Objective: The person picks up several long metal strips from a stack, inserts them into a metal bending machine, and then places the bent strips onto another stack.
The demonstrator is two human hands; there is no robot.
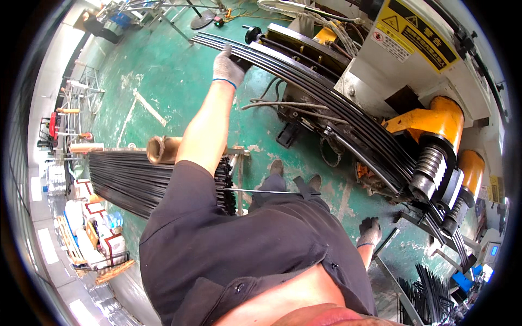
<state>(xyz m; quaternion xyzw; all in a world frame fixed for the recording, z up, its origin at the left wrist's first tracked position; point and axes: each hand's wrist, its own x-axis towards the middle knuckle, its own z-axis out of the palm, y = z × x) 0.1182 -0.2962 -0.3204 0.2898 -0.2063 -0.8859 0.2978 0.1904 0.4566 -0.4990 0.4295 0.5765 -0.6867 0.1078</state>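
Note:
My left hand [228,69], in a pale knitted glove with a blue cuff, is stretched far forward. Its fingers are closed round the far end of several long black rods [304,76], with the thumb along their near side. These rods run side by side in a slight curve along the machine to the coarse threaded metal parts [429,171] at the right. Low by my right side hangs my right hand [370,232], gloved with dark fingertips. Its fingers are loosely bent and apart, with nothing seen in them. A metal frame bar [389,244] is nearest to it.
The machine [397,60] with orange arms [440,122] fills the right side. A big stack of black rods [128,176] lies on a rack at my left, a brown tube [161,149] on top. More black rods [429,296] stand at lower right. Cables [293,104] hang beneath the machine.

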